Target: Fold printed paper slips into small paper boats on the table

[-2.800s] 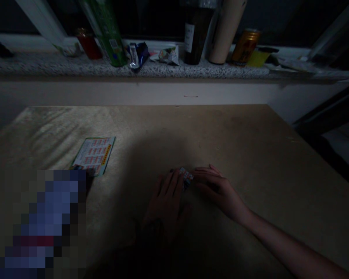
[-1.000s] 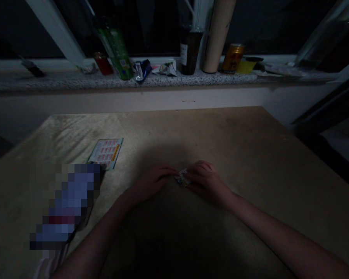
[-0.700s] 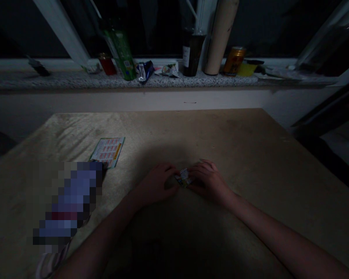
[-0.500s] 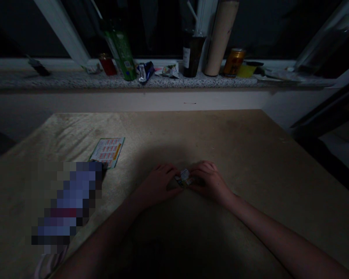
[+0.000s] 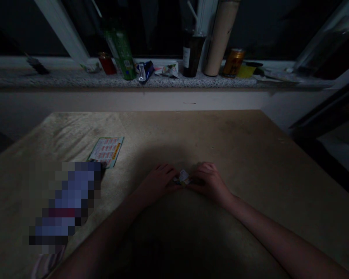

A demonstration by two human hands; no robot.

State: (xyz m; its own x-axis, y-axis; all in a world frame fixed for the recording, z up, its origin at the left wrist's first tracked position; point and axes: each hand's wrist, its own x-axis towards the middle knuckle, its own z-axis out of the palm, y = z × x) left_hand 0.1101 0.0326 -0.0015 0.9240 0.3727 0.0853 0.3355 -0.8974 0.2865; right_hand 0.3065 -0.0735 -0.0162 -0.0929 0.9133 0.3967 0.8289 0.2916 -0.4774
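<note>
A small piece of folded printed paper [image 5: 184,177] sits between my two hands at the middle of the table [image 5: 221,131]. My left hand [image 5: 160,179] pinches its left side, with the thumb low and the fingers curled above. On the other side, my right hand [image 5: 208,179] has thumb and fingertips closed on the paper's right edge. The paper shows a pale, lettered face and a darker coloured part below. Dim light and the fingers hide its outer edges.
A printed card [image 5: 106,151] with red blocks lies at the left, by a blurred-out bluish object [image 5: 72,193]. Along the granite windowsill [image 5: 159,82] stand a green bottle [image 5: 122,54], a dark cup with a straw [image 5: 191,56], a cardboard tube [image 5: 221,38], an orange can [image 5: 234,62] and crumpled wrappers [image 5: 145,71].
My right hand's fingers have shifted slightly right, and the paper between the hands shows a flatter, more diamond-like pale face. The left hand has hardly moved.
</note>
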